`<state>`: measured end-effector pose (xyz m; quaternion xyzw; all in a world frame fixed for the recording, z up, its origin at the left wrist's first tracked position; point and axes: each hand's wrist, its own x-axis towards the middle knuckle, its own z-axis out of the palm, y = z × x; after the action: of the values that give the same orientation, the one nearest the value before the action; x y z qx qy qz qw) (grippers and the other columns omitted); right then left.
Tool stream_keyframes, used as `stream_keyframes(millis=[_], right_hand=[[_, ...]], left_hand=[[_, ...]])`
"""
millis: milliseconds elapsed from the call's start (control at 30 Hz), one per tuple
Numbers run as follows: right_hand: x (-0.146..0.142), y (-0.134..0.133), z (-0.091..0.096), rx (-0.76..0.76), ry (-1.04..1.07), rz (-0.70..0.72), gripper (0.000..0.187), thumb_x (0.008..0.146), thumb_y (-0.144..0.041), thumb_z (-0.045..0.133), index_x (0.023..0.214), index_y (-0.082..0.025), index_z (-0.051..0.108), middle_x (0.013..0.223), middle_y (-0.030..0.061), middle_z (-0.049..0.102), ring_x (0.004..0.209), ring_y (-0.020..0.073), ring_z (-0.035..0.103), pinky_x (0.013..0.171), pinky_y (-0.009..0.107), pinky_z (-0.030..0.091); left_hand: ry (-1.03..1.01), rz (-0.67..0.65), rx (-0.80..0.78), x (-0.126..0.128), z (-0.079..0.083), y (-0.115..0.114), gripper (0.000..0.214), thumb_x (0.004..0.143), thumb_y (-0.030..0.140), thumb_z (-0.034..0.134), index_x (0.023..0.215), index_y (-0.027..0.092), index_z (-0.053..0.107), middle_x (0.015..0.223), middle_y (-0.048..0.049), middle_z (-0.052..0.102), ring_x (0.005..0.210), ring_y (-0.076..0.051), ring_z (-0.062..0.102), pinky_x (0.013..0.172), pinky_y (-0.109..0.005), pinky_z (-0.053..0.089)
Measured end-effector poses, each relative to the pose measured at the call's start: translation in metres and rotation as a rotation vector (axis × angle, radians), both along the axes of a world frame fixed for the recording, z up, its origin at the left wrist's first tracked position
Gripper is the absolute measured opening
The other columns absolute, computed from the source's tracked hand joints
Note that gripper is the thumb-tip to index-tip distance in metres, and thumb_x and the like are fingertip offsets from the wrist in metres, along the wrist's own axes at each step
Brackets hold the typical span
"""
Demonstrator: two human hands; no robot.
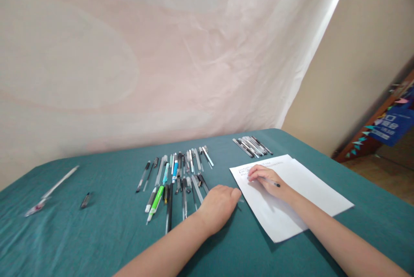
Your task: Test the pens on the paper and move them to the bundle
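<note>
Two loose rows of pens [175, 169] are laid out across the middle of a green-covered table [106, 242], a bright green pen [156, 203] being included in the nearer row. A further bundle of pens [252, 147] is gathered side by side near the far edge, beyond the paper [317, 186]. By the right hand [268, 181] a slim pen [277, 185] is held in a narrow pinch, its dark end pointed back toward the wrist; it is held over the paper, close beside lines of small handwriting [244, 168]. Whether the paper is touched by the tip cannot be told, since that is hidden. The left hand [221, 208] is curled, knuckles up, just beside the paper's left edge and close to the nearer row; a clear, slender piece [240, 200] is seen by its thumb, but whether it is gripped cannot be told. At the far left, what looks like a long clear plastic sleeve [61, 182] is laid on the table, with something reddish seen at its near end; its contents cannot be made out. Between it and the pens, a small dark cap-like piece [85, 200] is placed.
</note>
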<state>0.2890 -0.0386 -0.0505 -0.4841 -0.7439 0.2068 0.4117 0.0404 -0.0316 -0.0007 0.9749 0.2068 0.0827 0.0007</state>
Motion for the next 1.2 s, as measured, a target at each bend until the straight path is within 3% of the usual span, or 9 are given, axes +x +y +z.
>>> stream_keyframes(millis=[300, 500, 633, 800, 1033, 1200], right_hand=[[0.002, -0.004, 0.007, -0.076, 0.109, -0.121, 0.023, 0.079, -0.037, 0.053, 0.083, -0.021, 0.069, 0.094, 0.0072, 0.065, 0.092, 0.0226, 0.058, 0.086, 0.036, 0.042], [0.002, -0.004, 0.008, -0.196, 0.155, -0.293, 0.028, 0.077, -0.038, 0.054, 0.093, -0.020, 0.067, 0.095, 0.0062, 0.067, 0.088, 0.0229, 0.060, 0.079, 0.034, 0.045], [0.004, -0.003, 0.005, -0.225, 0.193, -0.286, 0.029, 0.073, -0.037, 0.059, 0.093, -0.018, 0.066, 0.096, 0.0074, 0.067, 0.084, 0.0216, 0.061, 0.074, 0.032, 0.046], [0.005, -0.001, 0.001, -0.220, 0.204, -0.334, 0.028, 0.071, -0.038, 0.060, 0.090, -0.017, 0.064, 0.088, 0.0066, 0.067, 0.076, 0.0189, 0.060, 0.066, 0.029, 0.045], [-0.002, -0.002, 0.008, -0.216, 0.113, -0.466, 0.032, 0.075, -0.047, 0.052, 0.070, -0.017, 0.060, 0.057, 0.0004, 0.059, 0.052, 0.0130, 0.050, 0.050, 0.025, 0.037], [-0.002, -0.002, 0.010, -0.175, -0.010, -0.575, 0.039, 0.078, -0.051, 0.046, 0.060, -0.018, 0.059, 0.055, 0.0002, 0.058, 0.052, 0.0137, 0.050, 0.052, 0.025, 0.035]], left_hand=[[-0.008, 0.007, -0.001, 0.000, -0.001, 0.000, 0.010, 0.089, 0.021, 0.040, 0.086, 0.018, 0.049, 0.078, -0.0027, 0.062, 0.076, -0.018, 0.058, 0.070, -0.029, 0.043], [-0.006, -0.003, 0.008, -0.001, 0.000, 0.000, 0.011, 0.089, 0.021, 0.039, 0.085, 0.018, 0.048, 0.077, -0.0025, 0.062, 0.074, -0.019, 0.058, 0.069, -0.030, 0.043], [-0.011, -0.005, 0.014, -0.001, -0.001, 0.000, 0.012, 0.090, 0.021, 0.039, 0.085, 0.018, 0.049, 0.077, -0.0025, 0.062, 0.073, -0.019, 0.058, 0.068, -0.030, 0.043], [-0.017, 0.003, 0.010, -0.001, -0.002, 0.000, 0.013, 0.090, 0.022, 0.038, 0.083, 0.018, 0.049, 0.077, -0.0026, 0.062, 0.073, -0.019, 0.058, 0.068, -0.030, 0.043], [-0.008, -0.004, 0.020, -0.001, 0.001, 0.000, 0.010, 0.089, 0.020, 0.040, 0.085, 0.018, 0.049, 0.078, -0.0024, 0.062, 0.073, -0.019, 0.058, 0.068, -0.029, 0.043], [-0.004, -0.003, 0.029, -0.001, 0.001, -0.001, 0.011, 0.089, 0.020, 0.040, 0.084, 0.018, 0.049, 0.078, -0.0023, 0.062, 0.072, -0.019, 0.058, 0.068, -0.029, 0.043]])
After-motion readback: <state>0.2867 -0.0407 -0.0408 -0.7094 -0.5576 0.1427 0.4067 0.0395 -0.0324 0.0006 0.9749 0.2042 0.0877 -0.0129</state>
